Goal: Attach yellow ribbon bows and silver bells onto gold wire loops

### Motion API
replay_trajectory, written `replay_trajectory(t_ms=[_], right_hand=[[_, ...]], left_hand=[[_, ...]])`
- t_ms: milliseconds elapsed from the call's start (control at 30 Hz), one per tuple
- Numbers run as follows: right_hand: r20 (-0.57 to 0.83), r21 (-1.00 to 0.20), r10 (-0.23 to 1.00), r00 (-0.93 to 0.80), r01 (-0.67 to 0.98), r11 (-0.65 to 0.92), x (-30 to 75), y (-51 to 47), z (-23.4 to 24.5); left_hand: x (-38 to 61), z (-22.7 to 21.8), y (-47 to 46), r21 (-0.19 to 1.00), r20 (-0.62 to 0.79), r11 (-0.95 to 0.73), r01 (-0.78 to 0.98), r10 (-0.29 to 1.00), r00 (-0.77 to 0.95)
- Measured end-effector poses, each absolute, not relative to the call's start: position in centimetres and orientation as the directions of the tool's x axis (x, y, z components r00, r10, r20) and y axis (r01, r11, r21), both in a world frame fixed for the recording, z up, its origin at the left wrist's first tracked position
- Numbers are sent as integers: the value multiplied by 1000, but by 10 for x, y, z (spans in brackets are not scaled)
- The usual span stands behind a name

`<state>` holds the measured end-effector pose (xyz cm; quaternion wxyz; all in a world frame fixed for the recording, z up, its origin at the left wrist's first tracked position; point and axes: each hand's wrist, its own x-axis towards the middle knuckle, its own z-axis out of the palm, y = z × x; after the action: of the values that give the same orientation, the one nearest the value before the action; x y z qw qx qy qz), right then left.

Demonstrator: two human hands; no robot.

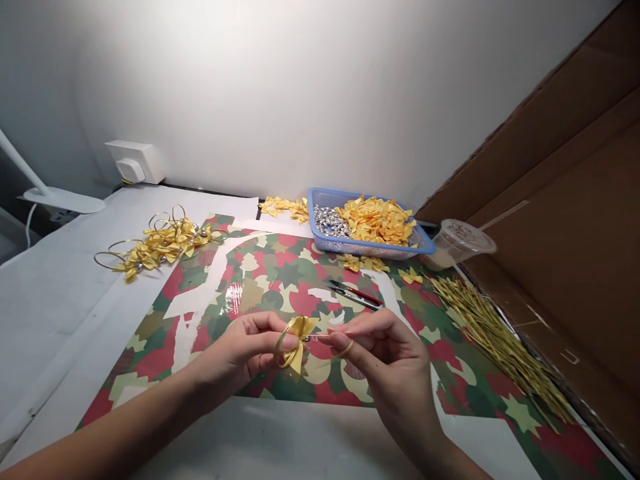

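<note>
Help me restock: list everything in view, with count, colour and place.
Wall: one, white, behind
Lamp: one, white, left
Wall box: one, white, left
Cardboard: count unclear, brown, right
Mat: one, red-green, centre
Table: one, white, below
Tray: one, blue, back centre
Beads: many, silver, in tray
Bows: many, yellow, mostly in tray
Bowed hoops: several, golden, left
Snips: one, black-red, centre
Tub: one, clear, beside tray
Stems: many, golden, right
Held bow: one, yellow, front
Strand: one, pale, beside it
Left hand: one, bare, front
Right hand: one, bare, front
</note>
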<state>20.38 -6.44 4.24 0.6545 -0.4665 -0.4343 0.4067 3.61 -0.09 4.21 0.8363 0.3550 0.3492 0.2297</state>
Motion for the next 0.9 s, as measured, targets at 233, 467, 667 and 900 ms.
replay_trajectory(t_ms=[233,467,667,900], right_hand=[[163,-969,951,263,-141,205,207,-66,40],[175,-967,950,260,-134,215,206,-66,40],[186,-971,937,296,-92,222,204,-65,41],[190,-971,937,293,-88,224,203,-65,43]], left_hand=[[35,40,-1,748,-422,648,-143,630,652],[37,41,-1,748,-427,649,-136,628,650],[36,41,-1,757,-430,642,-125,633,644],[37,40,-2,759,-436,642,-111,628,645]])
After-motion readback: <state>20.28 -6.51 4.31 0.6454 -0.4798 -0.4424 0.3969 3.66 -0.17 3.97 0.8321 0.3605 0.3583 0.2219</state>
